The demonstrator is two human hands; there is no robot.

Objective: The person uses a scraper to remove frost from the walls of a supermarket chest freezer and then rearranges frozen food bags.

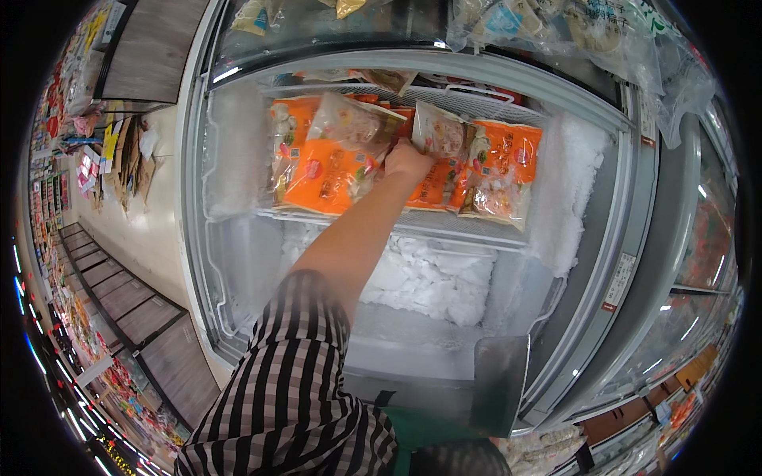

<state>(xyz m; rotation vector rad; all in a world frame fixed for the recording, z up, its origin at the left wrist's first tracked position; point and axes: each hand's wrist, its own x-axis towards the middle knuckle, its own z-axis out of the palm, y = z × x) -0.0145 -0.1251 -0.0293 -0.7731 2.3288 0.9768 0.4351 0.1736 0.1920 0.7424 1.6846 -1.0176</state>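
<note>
My left hand reaches into an open chest freezer, among orange-and-clear plastic bags of frozen food. Its fingertips are partly hidden between a large bag on the left and an upright bag on the right; whether they grip one is unclear. More orange bags lie at the right end of the white wire basket. My right hand is out of view; only a dark sleeve shows at the bottom edge, beside a green apron.
Thick frost coats the freezer walls, and broken ice lies below the basket. A grey flat panel stands at the near right. Clear bags lie on top at the back. Flattened cardboard and shelves are on the left.
</note>
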